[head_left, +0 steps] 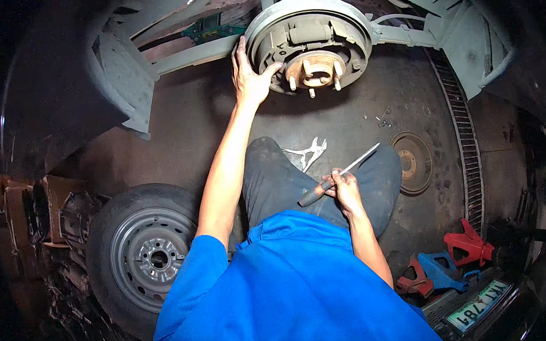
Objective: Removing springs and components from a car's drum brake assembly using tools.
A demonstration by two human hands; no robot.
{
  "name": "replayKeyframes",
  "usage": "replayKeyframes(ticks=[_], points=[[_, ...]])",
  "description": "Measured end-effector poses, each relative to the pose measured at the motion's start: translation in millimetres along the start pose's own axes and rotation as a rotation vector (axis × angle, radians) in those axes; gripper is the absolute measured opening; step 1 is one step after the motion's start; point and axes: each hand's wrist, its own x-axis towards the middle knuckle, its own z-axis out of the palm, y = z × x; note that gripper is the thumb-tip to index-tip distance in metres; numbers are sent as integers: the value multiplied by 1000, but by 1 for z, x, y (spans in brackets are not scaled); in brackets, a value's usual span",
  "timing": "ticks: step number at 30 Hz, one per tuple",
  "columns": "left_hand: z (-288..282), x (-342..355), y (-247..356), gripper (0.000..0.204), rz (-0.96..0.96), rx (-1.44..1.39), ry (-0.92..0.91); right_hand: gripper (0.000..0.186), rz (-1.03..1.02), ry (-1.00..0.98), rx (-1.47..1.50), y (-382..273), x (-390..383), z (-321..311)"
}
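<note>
At the far middle of the scene, the brake assembly sits on the axle, its rusty hub and studs facing you. Your left hand touches its left edge, fingers along the outside and thumb across the front; how firmly it grips, you cannot tell. Nearer, above your right thigh, your right hand is closed around a dark-handled tool, its metal shank slanting far and right, its tip apart from the assembly. Metal pliers lie on the floor between your knees. Right of your right knee lies a rusty round drum. Near left is a tyred wheel; near right, red and blue stands.
</note>
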Motion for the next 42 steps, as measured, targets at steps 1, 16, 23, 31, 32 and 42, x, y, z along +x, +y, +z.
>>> replayKeyframes(ticks=[1,16,23,31,32,42], points=[[1,0,2,106,2,2,3,33,-3,-4,0,3,1,-1],[-8,7,18,103,-142,84,-72,28,274,-249,76,20,-12,-18],[-21,18,22,110,-204,80,-154,21,555,-368,243,3,-6,-14],[-24,18,24,114,-199,129,-167,40,395,-836,-648,-83,73,28],[-23,18,22,115,-182,137,-165,44,251,-902,-864,-86,89,37],[-26,17,13,116,-205,-81,-169,32,87,-828,-1896,-48,128,73]])
